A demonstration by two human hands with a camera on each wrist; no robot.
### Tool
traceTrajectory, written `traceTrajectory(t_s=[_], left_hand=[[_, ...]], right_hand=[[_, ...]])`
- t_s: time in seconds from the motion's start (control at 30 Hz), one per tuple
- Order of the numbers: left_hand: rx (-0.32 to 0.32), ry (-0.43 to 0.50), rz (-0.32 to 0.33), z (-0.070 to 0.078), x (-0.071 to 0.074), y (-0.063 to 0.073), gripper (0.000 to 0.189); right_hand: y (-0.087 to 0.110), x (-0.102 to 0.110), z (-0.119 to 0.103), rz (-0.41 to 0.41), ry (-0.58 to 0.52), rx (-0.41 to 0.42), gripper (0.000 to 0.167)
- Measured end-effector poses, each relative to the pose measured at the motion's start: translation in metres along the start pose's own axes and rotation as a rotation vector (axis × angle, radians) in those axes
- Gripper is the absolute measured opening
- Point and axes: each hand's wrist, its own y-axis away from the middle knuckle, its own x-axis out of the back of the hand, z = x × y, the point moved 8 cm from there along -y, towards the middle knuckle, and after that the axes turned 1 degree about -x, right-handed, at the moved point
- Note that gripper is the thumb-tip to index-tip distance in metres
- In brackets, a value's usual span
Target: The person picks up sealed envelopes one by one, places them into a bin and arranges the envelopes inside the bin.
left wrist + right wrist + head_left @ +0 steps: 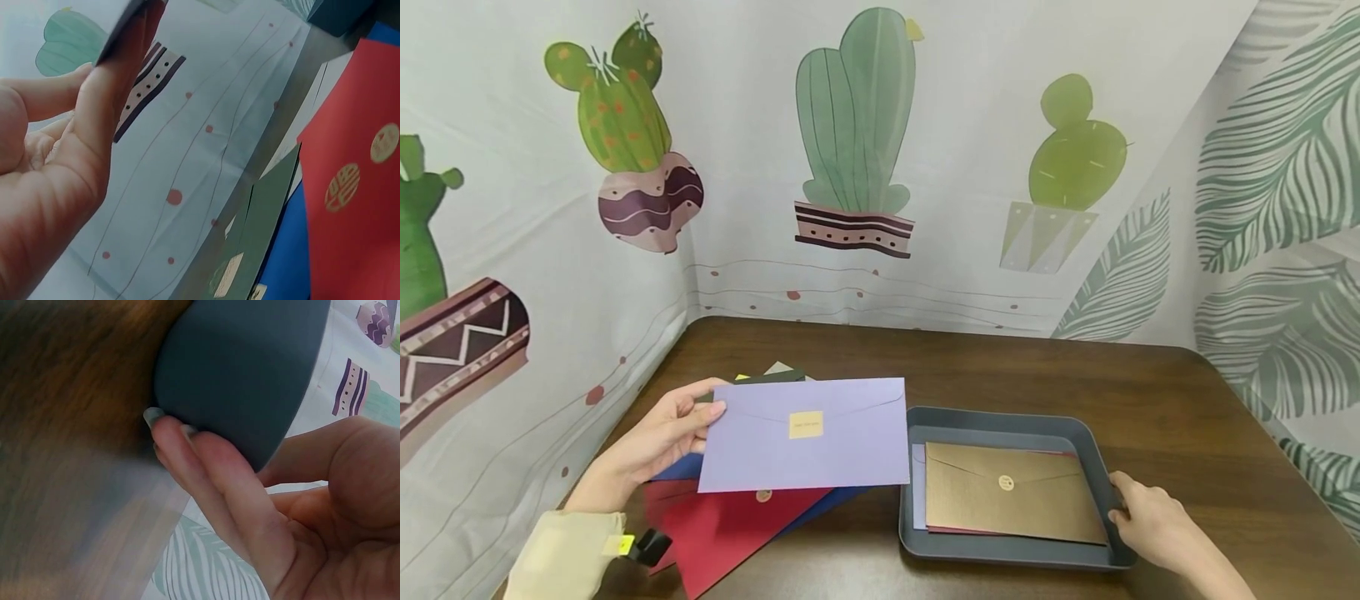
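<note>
Purple envelope [808, 460]: held up above the pile [722, 525] on the left, its right end by the tray [1000, 560].
Left hand [662, 433]: thumb and fingers clamped on the envelope's left end, leaving the sticker [806, 424] uncovered.
Right hand [1157, 521]: clamped on the tray's right rim, probably to steady it.
Gold envelope [1011, 510]: flat atop others in the tray, whose walls likely keep them together.
</note>
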Motion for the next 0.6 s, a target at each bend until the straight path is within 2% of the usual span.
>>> traceTrajectory(t_s=[0.3, 0.6], left_hand=[[0.015, 0.002, -0.043, 0.002, -0.016, -0.012, 0.036], [0.021, 0.014, -0.086, -0.005, -0.029, -0.02, 0.033]], right_hand=[[0.0, 0.001, 0.0, 0.003, -0.003, -0.01, 0.041], [0.002, 0.001, 0.0, 0.021, -0.003, 0.002, 0.041]])
